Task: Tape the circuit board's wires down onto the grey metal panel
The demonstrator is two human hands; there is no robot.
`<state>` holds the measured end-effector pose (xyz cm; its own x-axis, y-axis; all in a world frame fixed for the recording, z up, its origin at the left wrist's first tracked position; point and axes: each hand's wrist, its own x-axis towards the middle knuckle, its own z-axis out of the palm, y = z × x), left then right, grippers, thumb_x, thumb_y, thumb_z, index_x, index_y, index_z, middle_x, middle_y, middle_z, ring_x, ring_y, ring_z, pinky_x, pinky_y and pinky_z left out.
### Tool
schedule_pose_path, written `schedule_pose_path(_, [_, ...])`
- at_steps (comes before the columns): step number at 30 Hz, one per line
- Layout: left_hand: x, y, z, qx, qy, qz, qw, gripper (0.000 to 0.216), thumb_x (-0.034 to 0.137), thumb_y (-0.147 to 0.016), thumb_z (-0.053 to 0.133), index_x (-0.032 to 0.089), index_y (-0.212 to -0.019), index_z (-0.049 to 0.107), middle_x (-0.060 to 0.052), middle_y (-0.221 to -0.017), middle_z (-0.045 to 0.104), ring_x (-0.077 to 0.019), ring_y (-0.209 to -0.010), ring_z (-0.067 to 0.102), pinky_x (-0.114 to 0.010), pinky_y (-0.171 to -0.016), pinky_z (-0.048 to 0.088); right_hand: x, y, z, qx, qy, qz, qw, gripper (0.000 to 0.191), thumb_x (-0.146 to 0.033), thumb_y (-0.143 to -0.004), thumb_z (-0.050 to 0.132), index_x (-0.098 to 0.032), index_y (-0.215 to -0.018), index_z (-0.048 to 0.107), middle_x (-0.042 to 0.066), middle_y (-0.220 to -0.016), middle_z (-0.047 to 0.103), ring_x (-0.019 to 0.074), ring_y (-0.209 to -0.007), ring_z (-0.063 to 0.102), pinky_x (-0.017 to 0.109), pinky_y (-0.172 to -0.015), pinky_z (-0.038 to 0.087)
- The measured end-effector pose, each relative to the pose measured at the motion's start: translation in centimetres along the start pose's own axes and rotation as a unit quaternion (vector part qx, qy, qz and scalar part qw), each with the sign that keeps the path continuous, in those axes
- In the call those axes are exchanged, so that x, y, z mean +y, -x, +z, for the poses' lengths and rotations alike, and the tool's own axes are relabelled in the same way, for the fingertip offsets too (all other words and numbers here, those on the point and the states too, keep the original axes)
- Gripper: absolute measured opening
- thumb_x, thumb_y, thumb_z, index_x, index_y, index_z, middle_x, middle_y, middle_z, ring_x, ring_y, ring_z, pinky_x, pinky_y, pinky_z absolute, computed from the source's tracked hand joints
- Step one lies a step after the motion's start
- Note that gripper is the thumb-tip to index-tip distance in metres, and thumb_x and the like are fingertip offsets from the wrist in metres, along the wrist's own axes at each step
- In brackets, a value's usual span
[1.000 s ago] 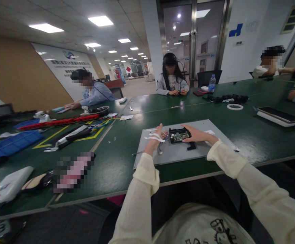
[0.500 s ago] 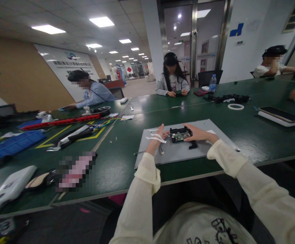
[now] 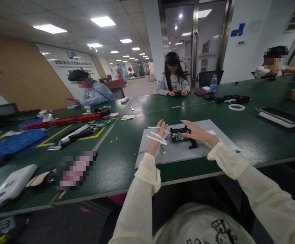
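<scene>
A circuit board (image 3: 178, 136) sits in a black plastic frame (image 3: 173, 130), whose hooked arm sticks out at the lower right. The frame lies on a grey flat panel (image 3: 180, 152). On its right side, my right hand (image 3: 200, 133) is open, thumb and fingers apart, partly covering the board's edge. My left hand (image 3: 157, 137) hovers left of the frame, fingers stretched out and loosely apart. White strips (image 3: 158, 136) lie across the back of that hand. Just beside it, a short cable with a pale connector (image 3: 163, 151) rests on the panel.
On the left are a blue tray (image 3: 20, 142), a red strip (image 3: 63, 121) and loose cables. A white ring (image 3: 236, 107) and a phone on a white box (image 3: 281, 117) lie to the right. Several people sit around the green table (image 3: 111, 169); a water bottle (image 3: 213, 83) stands beyond.
Both hands have loosened, with the right fingers lifting and spreading away from the frame. The black frame is turned slightly and its hooked arm shows more. The person at left has raised a hand.
</scene>
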<state>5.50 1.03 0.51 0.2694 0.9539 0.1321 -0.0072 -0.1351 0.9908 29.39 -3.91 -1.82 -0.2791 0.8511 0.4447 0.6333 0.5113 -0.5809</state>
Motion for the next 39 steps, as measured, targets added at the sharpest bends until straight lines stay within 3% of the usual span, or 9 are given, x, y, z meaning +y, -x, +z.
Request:
schedule_pose_path(3, [1.3, 0.8, 0.2, -0.086, 0.028, 0.068, 0.994, 0.058, 0.045, -0.089, 0.052, 0.032, -0.143, 0.034, -0.008, -0.14, 0.05, -0.0235, -0.136, 0.039, -0.043, -0.109, 0.032, -2.3, -0.1, -0.2, 0.061, -0.048, -0.021, 0.997, 0.054, -0.043, -0.09, 0.051, -0.025, -0.14, 0.044, 0.008, -0.141, 0.046, 0.0207, -0.13, 0.043, 0.039, -0.108, 0.035])
schedule_pose_path(6, [2.6, 1.8, 0.4, -0.161, 0.04, 0.11, 0.98, 0.066, 0.036, -0.083, 0.061, 0.029, -0.144, 0.035, -0.008, -0.145, 0.045, -0.0249, -0.14, 0.032, -0.042, -0.112, 0.027, -4.4, -0.1, -0.2, 0.067, -0.114, -0.023, 0.991, 0.039, -0.039, -0.091, 0.048, -0.022, -0.125, 0.059, 0.007, -0.125, 0.06, 0.0191, -0.114, 0.056, 0.035, -0.099, 0.044])
schedule_pose_path(8, [2.9, 2.2, 0.6, -0.179, 0.031, 0.129, 0.975, 0.07, 0.033, -0.082, 0.063, 0.028, -0.145, 0.034, -0.009, -0.147, 0.042, -0.0251, -0.141, 0.029, -0.042, -0.113, 0.025, -5.2, 0.0, 0.0, 0.062, -0.136, -0.012, 0.989, 0.035, -0.038, -0.091, 0.047, -0.021, -0.116, 0.064, 0.006, -0.116, 0.066, 0.019, -0.106, 0.061, 0.034, -0.096, 0.045])
schedule_pose_path(11, [2.7, 2.2, 0.9, -0.162, 0.0, 0.146, 0.976, 0.072, 0.034, -0.081, 0.064, 0.029, -0.146, 0.032, -0.008, -0.149, 0.039, -0.0246, -0.142, 0.027, -0.041, -0.114, 0.023, -5.8, 0.0, 0.5, 0.054, -0.149, 0.009, 0.987, 0.033, -0.04, -0.091, 0.047, -0.021, -0.107, 0.068, 0.005, -0.108, 0.069, 0.0195, -0.101, 0.063, 0.035, -0.094, 0.046])
schedule_pose_path(16, [1.9, 1.6, 1.1, -0.085, -0.043, 0.193, 0.977, 0.071, 0.036, -0.085, 0.061, 0.03, -0.147, 0.027, -0.006, -0.151, 0.034, -0.0208, -0.141, 0.027, -0.037, -0.115, 0.023, -5.7, 0.1, 1.3, 0.082, -0.166, 0.02, 0.982, 0.033, -0.043, -0.09, 0.048, -0.02, -0.099, 0.07, 0.005, -0.1, 0.071, 0.0191, -0.095, 0.065, 0.033, -0.089, 0.048])
schedule_pose_path(20, [1.9, 1.5, 0.9, -0.056, -0.065, 0.213, 0.973, 0.066, 0.039, -0.088, 0.057, 0.033, -0.147, 0.027, -0.005, -0.153, 0.03, -0.0205, -0.141, 0.028, -0.038, -0.115, 0.024, -5.4, 0.0, 1.8, 0.1, -0.211, 0.063, 0.97, 0.033, -0.044, -0.088, 0.051, -0.02, -0.103, 0.068, 0.006, -0.096, 0.071, 0.0194, -0.09, 0.067, 0.032, -0.083, 0.051])
schedule_pose_path(26, [1.3, 0.8, 0.8, -0.123, -0.031, 0.214, 0.968, 0.072, 0.047, -0.09, 0.051, 0.028, -0.15, 0.017, -0.011, -0.149, 0.038, -0.023, -0.14, 0.031, -0.042, -0.114, 0.023, -5.8, -0.3, 2.1, 0.063, -0.272, 0.088, 0.956, 0.035, -0.044, -0.086, 0.054, -0.02, -0.109, 0.065, 0.006, -0.104, 0.069, 0.018, -0.094, 0.066, 0.029, -0.08, 0.051])
schedule_pose_path(30, [0.9, 0.4, 1.0, -0.159, -0.047, 0.213, 0.963, 0.068, 0.051, -0.091, 0.046, 0.028, -0.15, 0.021, -0.01, -0.152, 0.034, -0.0262, -0.14, 0.031, -0.043, -0.114, 0.023, -6.1, -0.4, 2.2, 0.028, -0.273, 0.104, 0.956, 0.036, -0.044, -0.087, 0.052, -0.02, -0.11, 0.066, 0.005, -0.096, 0.07, 0.0171, -0.09, 0.066, 0.029, -0.079, 0.051])
schedule_pose_path(39, [1.0, 0.9, 1.2, -0.175, -0.081, 0.191, 0.962, 0.064, 0.054, -0.092, 0.039, 0.028, -0.149, 0.025, -0.009, -0.15, 0.037, -0.0286, -0.138, 0.034, -0.048, -0.113, 0.026, -5.2, -0.5, 2.5, 0.039, -0.216, 0.084, 0.972, 0.034, -0.048, -0.08, 0.061, -0.016, -0.083, 0.071, 0.007, -0.084, 0.069, 0.0185, -0.079, 0.062, 0.03, -0.075, 0.048])
